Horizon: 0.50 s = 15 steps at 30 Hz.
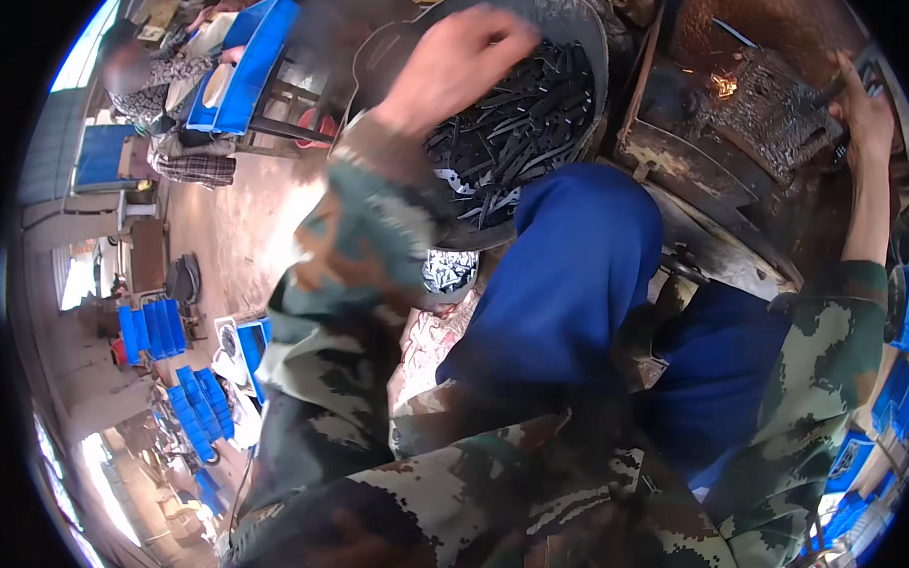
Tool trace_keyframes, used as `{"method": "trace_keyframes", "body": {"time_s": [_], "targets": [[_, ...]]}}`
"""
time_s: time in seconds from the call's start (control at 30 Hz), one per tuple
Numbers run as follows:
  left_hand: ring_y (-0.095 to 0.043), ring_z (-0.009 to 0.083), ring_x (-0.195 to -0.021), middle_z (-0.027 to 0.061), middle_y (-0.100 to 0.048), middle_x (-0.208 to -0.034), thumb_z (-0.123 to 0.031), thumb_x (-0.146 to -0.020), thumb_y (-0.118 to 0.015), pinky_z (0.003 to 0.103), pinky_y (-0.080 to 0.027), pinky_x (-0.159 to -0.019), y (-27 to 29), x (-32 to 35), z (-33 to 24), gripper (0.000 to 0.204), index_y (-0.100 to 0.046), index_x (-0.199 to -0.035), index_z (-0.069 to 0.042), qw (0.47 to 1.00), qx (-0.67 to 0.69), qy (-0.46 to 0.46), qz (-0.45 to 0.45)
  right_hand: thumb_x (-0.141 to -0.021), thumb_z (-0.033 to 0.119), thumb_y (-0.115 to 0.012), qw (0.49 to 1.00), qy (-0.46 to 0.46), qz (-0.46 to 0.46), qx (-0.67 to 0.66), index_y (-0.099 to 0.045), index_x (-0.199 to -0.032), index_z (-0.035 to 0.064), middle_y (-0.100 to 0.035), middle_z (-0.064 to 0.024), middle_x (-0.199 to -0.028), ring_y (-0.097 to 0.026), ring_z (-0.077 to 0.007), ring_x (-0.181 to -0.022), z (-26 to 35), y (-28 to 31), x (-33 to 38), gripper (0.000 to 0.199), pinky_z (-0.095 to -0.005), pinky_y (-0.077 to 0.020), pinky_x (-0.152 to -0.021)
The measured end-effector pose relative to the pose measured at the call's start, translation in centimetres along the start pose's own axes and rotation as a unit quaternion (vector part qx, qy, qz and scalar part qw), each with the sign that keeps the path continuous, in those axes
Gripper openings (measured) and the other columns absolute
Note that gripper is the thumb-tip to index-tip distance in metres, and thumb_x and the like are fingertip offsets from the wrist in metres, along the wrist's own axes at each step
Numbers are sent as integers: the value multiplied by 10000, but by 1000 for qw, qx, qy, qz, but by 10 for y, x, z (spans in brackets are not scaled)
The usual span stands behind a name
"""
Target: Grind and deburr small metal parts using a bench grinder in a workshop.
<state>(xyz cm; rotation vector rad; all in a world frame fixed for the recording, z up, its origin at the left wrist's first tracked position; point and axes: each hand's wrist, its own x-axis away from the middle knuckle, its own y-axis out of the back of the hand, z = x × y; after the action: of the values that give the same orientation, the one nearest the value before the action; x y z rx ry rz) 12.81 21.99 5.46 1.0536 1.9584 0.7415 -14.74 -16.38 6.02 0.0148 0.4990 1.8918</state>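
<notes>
My left hand is over a large dark basin, its fingers bent and smeared by motion. I cannot tell whether anything is in them. Many thin, dark blade-like pieces lie heaped in the basin. At the far right, my right hand is closed at the edge of a grimy, rust-brown machine; what its fingers grip is not clear. Orange sparks glow on the machine's rough bed. Beyond them lies a narrow, shiny strip.
My knees, in blue cloth, are between basin and machine. A container of silvery pieces stands below the basin, beside a pale sack. Back left, another person works at a blue tray. Blue bins stand left.
</notes>
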Motion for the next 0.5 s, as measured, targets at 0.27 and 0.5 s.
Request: {"method": "trace_keyframes", "body": {"time_s": [0.27, 0.5], "targets": [[-639, 340, -966, 157, -635, -1039, -127, -800, -743, 383, -507, -844, 10, 156, 88, 301, -686, -1081, -34, 952, -126, 169, 221, -903, 346, -711, 1000, 19, -8, -5, -743, -1095, 112, -378, 106, -612, -341, -12, -531, -10, 0, -3, 304, -200, -396, -518], [-646, 293, -986, 122, -654, -1033, -69, -826, -714, 352, -513, -861, 9, 162, 100, 246, -653, -1054, -2, 953, -89, 184, 224, -901, 347, -717, 1000, 5, 5, -23, -744, -1092, 106, -336, 110, -597, -337, -14, -533, -6, -1, -3, 308, -194, -380, -526]]}}
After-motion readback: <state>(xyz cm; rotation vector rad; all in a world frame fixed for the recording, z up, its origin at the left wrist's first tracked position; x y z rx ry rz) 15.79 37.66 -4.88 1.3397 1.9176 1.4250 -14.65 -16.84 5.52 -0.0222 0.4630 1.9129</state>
